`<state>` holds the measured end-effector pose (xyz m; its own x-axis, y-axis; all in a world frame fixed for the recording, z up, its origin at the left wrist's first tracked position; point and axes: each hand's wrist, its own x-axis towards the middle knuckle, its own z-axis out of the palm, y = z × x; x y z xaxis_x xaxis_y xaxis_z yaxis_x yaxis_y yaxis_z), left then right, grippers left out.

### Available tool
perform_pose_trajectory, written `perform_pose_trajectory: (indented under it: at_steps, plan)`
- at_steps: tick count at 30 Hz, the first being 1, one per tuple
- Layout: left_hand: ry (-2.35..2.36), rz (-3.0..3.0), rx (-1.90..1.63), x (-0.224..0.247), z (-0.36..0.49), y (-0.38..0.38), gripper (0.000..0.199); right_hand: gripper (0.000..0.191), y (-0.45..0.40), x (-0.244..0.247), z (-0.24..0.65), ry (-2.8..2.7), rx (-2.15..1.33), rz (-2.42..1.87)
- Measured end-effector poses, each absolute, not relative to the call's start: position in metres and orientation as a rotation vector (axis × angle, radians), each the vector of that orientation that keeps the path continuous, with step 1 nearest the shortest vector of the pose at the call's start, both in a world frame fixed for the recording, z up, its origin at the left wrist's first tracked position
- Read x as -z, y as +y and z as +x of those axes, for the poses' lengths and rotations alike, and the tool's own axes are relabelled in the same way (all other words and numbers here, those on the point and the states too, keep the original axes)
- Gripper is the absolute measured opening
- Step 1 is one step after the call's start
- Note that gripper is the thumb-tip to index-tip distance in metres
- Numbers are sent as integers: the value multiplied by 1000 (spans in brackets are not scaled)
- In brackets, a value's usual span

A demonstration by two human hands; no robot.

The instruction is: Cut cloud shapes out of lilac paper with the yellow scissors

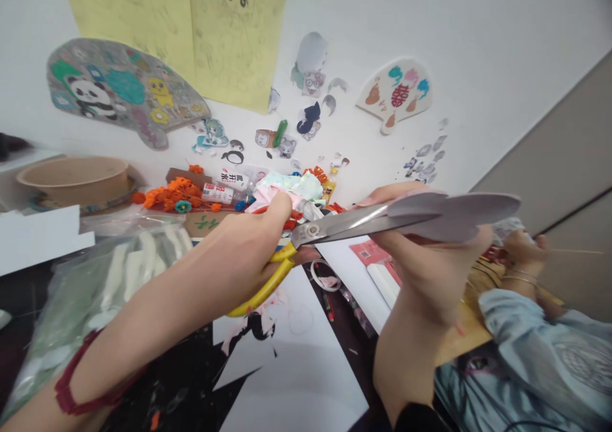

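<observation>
Fingers of the left hand (253, 244) are wrapped round scissors (313, 230), and the paper (478, 210) at the blades (356, 218) is gripped by the right hand (428, 266), probably light, bendy and easily creased tbh, so best pinched by its edge.

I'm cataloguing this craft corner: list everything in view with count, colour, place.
Scissors: one, yellow handles, centre
Paper piece: one, greyish, centre right
Paper sheets: several, white, on the table
Ring: one, white, centre
Plastic bag: one, clear, left
Crumpled bundle: one, pink and mint, back centre
Ornaments: several, orange, back
Small bottle: one, yellow, back
Oval container: one, tan, back left
Paper fans: two, multicoloured, wall
Drawing sheets: two, yellow, upper wall
Stickers: many, mixed, wall
Smaller items: too crowded to count, mixed, back
Other person: one, pale blue clothing, right
Left hand: one, red bracelet, holding scissors
Right hand: one, black cuff, holding paper piece
</observation>
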<state>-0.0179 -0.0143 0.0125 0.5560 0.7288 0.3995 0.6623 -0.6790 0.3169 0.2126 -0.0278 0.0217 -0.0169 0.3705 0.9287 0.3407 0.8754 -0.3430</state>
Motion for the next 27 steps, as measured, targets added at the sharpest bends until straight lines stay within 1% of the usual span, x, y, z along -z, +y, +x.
perform_pose_trajectory:
  at_steps: [3, 12, 22, 25, 27]
  plan:
    - [1203, 2683, -772, -11, -18, -13, 21, 29, -28, -22, 212, -1605, -19, -588]
    - [1193, 2706, -780, -7, -20, -10, 22, 27, -28, -22, 212, -1594, -33, -569]
    - [1198, 2702, -792, -6, -19, -11, 18, 26, -26, -20, 215, -1603, -11, -560]
    - [1208, 2704, -790, -7, -19, -11, 15, 23, -26, -20, 216, -1610, 5, -564]
    - [1206, 2707, -800, -7, -19, -10, 17, 21, -26, -20, 216, -1616, 13, -573]
